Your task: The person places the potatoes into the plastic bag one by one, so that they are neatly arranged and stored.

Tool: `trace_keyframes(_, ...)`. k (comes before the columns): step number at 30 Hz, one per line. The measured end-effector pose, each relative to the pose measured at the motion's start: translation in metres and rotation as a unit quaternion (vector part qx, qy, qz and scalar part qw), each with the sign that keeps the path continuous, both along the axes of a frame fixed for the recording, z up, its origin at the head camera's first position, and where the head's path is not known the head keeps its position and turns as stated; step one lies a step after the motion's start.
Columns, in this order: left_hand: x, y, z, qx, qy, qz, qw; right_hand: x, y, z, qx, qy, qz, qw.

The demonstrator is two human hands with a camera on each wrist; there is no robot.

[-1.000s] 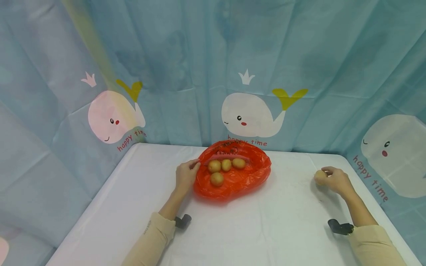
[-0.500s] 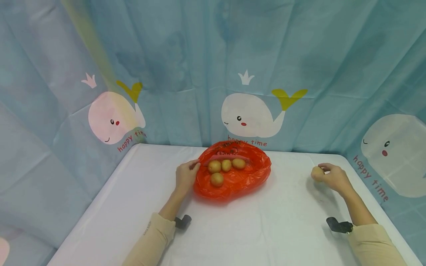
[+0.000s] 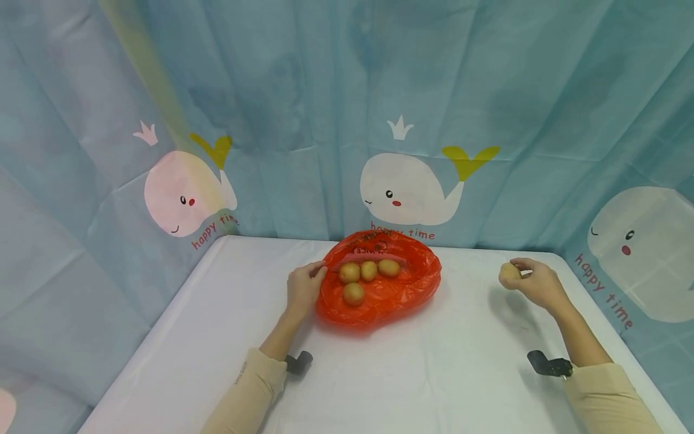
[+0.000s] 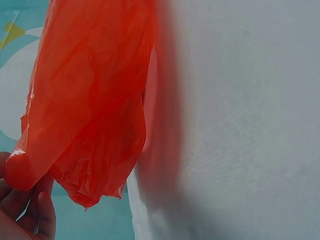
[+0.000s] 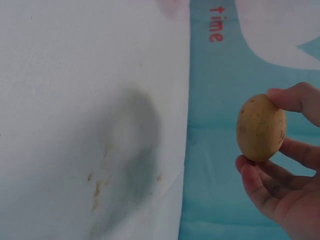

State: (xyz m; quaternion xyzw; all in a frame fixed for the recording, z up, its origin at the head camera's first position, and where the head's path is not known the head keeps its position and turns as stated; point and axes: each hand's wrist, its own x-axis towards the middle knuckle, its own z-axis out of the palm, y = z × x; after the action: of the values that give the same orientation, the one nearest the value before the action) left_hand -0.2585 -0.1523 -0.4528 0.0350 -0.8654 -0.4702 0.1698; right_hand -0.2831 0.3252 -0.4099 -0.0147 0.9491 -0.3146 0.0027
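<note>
A red plastic bag (image 3: 401, 301) lies with its mouth spread wide near the back middle of the table. Several potatoes (image 3: 353, 293) rest inside it. My left hand (image 3: 305, 290) pinches the bag's left rim between thumb and fingers; the left wrist view shows the red film (image 4: 95, 100) hanging from that grip. Over the table's right side, my right hand (image 3: 539, 284) holds a single potato (image 5: 261, 128) by its ends, thumb on one side and fingertips on the other. Its shadow falls on the tabletop below, apart from the hand.
A white cloth covers the table (image 3: 461, 374). Small brown dirt specks (image 5: 97, 194) mark the cloth under the right hand. A blue curtain (image 3: 303, 120) printed with whales rises behind the table and along its sides. Dark wrist cameras (image 3: 549, 364) sit below each hand.
My right hand has lifted its potato up from the table and carried it a little to the left. The left hand keeps its place at the bag's rim.
</note>
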Motion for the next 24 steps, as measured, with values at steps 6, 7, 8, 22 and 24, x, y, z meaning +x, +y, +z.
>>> trace_keyframes(6,0.000,0.000,0.000,-0.003,0.000,0.002,1.0000,0.000,-0.006,0.006,0.000,0.030,0.018,0.9994)
trace_keyframes(7,0.000,0.000,-0.001,-0.005,0.001,0.002,1.0000,0.000,-0.007,0.007,0.000,0.032,0.020,0.9993)
trace_keyframes(8,0.000,0.000,-0.001,-0.005,0.001,0.003,1.0000,-0.001,-0.008,0.007,-0.001,0.034,0.022,0.9992)
trace_keyframes(22,-0.001,0.000,-0.001,-0.006,0.000,0.003,1.0000,-0.006,-0.026,0.013,-0.017,0.041,0.061,0.9972)
trace_keyframes(24,-0.001,-0.001,0.000,-0.006,0.003,0.003,1.0000,-0.007,-0.028,0.014,-0.015,0.043,0.066,0.9968)
